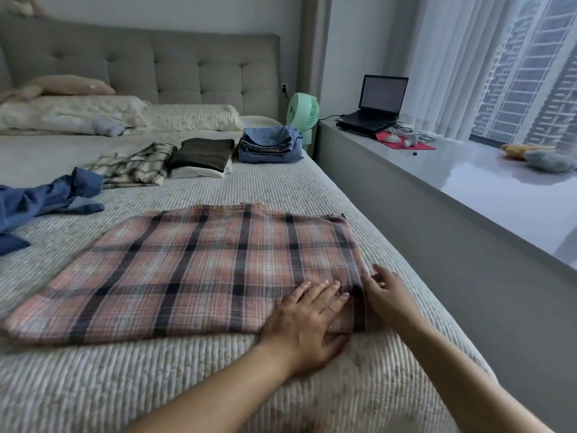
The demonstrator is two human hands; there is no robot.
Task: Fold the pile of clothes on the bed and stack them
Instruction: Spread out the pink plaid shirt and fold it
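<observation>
A pink and dark plaid garment (199, 270) lies flat and partly folded on the bed (156, 385). My left hand (307, 323) presses flat on its near right corner, fingers straight. My right hand (385, 292) touches the garment's right edge with relaxed fingers. Farther back lie a blue garment (40, 201), unfolded, a cream plaid shirt (137, 167), a folded brown-on-white stack (203, 157) and a folded blue denim stack (268, 145).
Pillows (125, 115) and a grey tufted headboard (175, 67) are at the far end. A green fan (303, 115) stands by the bed's right side. A grey ledge (468, 182) along the window holds a laptop (374, 104).
</observation>
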